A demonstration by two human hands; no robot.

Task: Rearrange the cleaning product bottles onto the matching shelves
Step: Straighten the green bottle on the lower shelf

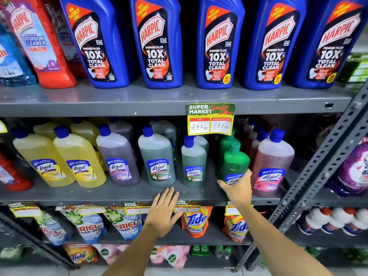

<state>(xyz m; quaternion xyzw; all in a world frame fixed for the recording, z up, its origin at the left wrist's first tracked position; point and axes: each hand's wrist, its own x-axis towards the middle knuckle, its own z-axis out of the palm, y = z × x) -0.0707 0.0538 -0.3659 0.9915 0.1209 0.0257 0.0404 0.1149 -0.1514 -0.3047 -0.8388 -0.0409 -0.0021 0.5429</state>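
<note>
Left hand (pixel 164 213) flat, fingers (pixel 171 194) spread; right hand (pixel 238 188) cups green bottle (pixel 235 162).

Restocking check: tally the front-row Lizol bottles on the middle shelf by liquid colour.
Yellow plastic Lizol bottles: 2
Purple plastic Lizol bottle: 1
Grey-green plastic Lizol bottles: 2
Solid green plastic Lizol bottle: 1
Pink plastic Lizol bottle: 1
Total: 7

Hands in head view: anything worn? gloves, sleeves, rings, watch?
Nothing visible. Left hand and right hand are bare, no gloves or rings showing. Both forearms are bare down to the frame's bottom edge: no sleeves, watch or bands in view.
</note>
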